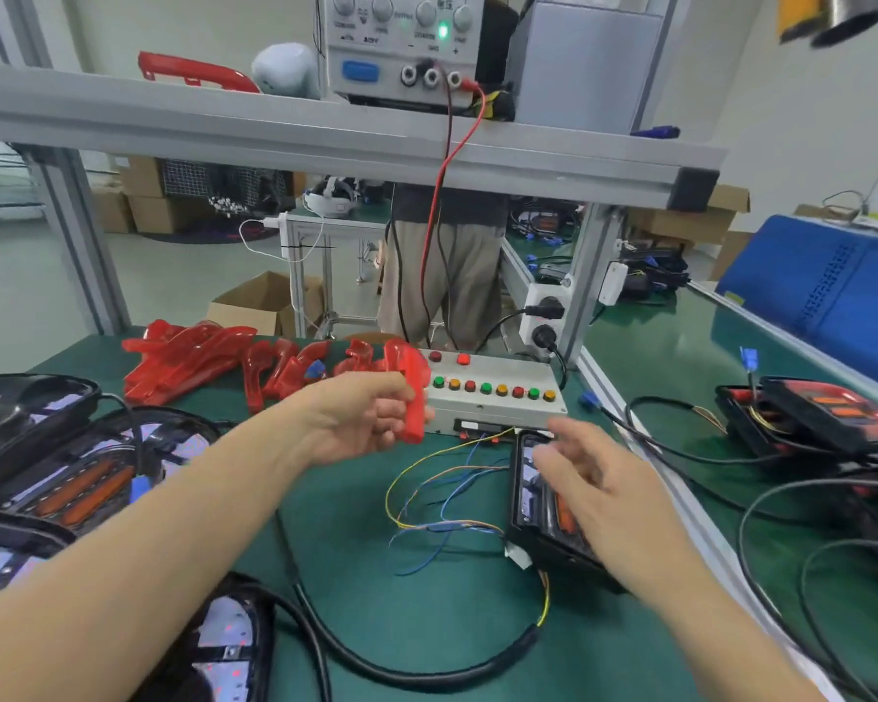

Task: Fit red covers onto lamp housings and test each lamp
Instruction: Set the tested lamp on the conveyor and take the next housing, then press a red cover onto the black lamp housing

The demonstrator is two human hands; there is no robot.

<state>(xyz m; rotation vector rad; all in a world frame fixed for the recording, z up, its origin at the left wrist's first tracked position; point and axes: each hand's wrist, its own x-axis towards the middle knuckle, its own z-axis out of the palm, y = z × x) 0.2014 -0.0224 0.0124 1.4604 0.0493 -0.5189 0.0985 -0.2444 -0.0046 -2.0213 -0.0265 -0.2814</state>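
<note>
My left hand (pixel 363 423) grips a translucent red cover (pixel 410 392) and holds it upright above the green mat, just in front of the test box (pixel 498 397) with its rows of coloured buttons. A black lamp housing (pixel 538 519) with orange inserts lies on the mat right of centre, thin coloured wires trailing from it. My right hand (pixel 586 478) hovers over that housing with relaxed, slightly blurred fingers, holding nothing. A pile of red covers (pixel 199 359) lies at the back left of the mat.
Several black housings (pixel 67 478) with cables lie at the left and bottom left; lamps with red covers (pixel 822 423) sit at the right. A power supply (pixel 401 43) stands on the overhead shelf (pixel 275 129). A person stands behind the bench. A thick black cable (pixel 427 671) loops across the front.
</note>
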